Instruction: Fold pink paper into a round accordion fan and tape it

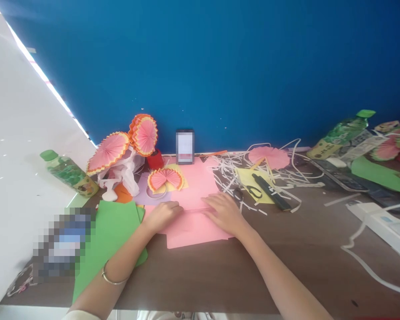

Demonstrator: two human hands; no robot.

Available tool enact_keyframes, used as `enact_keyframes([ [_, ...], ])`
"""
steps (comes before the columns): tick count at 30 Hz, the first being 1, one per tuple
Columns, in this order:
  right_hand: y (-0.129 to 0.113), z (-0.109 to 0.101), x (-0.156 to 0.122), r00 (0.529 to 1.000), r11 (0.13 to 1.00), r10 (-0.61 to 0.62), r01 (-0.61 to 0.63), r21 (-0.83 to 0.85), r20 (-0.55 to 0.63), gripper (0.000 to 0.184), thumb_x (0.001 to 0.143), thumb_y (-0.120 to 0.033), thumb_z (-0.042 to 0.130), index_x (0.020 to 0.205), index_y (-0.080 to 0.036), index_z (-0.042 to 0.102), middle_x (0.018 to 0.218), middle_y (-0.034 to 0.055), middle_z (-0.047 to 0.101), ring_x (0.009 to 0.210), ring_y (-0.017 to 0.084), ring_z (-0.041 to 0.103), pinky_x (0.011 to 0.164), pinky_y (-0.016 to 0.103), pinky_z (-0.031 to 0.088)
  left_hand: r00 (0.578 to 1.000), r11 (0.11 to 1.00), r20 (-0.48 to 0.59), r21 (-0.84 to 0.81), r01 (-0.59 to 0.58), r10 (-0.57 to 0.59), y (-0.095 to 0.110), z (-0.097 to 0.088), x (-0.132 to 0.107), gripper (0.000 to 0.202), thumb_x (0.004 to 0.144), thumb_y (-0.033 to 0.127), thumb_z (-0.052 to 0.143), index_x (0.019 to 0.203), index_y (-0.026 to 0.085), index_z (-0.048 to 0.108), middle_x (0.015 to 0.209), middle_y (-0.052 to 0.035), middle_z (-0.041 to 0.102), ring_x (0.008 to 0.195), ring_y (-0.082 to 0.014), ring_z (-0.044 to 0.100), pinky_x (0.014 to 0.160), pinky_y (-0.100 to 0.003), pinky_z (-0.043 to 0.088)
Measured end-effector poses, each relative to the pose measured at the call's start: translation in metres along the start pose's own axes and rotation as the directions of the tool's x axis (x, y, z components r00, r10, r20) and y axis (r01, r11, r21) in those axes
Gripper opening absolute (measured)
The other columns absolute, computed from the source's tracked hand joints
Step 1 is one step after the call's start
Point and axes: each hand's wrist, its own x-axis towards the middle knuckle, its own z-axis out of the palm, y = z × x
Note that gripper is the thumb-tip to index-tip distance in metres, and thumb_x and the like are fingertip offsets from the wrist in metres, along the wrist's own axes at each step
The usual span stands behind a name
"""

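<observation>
A sheet of pink paper (193, 233) lies on the desk in front of me, with a narrow folded ridge running across it between my hands. My left hand (165, 216) is closed at the left end of that ridge, its fingertips pinching the paper. On the right end rests my right hand (224, 213), fingers stretched out and apart, pressing on the paper. Just beyond my left hand sits a pleated pink paper fan (166, 179) with orange and yellow edges. More pink paper (200, 186) lies beneath and behind the fold.
Green paper (111, 231) is under my left forearm. Scissors (253, 192), a black pen-shaped tool (271, 192) and white paper strips (231, 166) lie to the right. Pleated rosettes (110, 151), a phone (185, 146), bottles (70, 173) and a power strip (383, 229) stand around.
</observation>
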Motion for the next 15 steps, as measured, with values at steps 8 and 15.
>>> enact_keyframes([
  [8,-0.0120,0.0118,0.0011,0.995,0.993,-0.102,0.101,0.067,0.017,0.031,0.090,-0.023,0.039,0.075,-0.020,0.066,0.067,0.0033,0.069,0.065,0.015,0.059,0.073,0.033,0.034,0.997,0.993,-0.062,-0.105,-0.053,0.047,0.0088,-0.0005,0.0006,0.026,0.090,0.019,0.033,0.098,0.017,0.057,0.078,-0.0035,0.057,0.071,-0.0139,0.054,0.062,-0.025,0.041],
  [15,-0.0076,0.0099,0.0011,0.997,0.971,0.063,-0.070,0.228,0.040,0.020,0.084,-0.032,0.049,0.087,-0.023,0.066,0.084,0.0037,0.070,0.079,0.018,0.061,0.077,0.034,0.040,0.983,0.997,-0.175,-0.041,-0.070,0.062,0.0032,0.0046,-0.0004,0.027,0.089,0.017,0.034,0.101,0.016,0.058,0.074,-0.0052,0.056,0.068,-0.0148,0.053,0.059,-0.027,0.041],
])
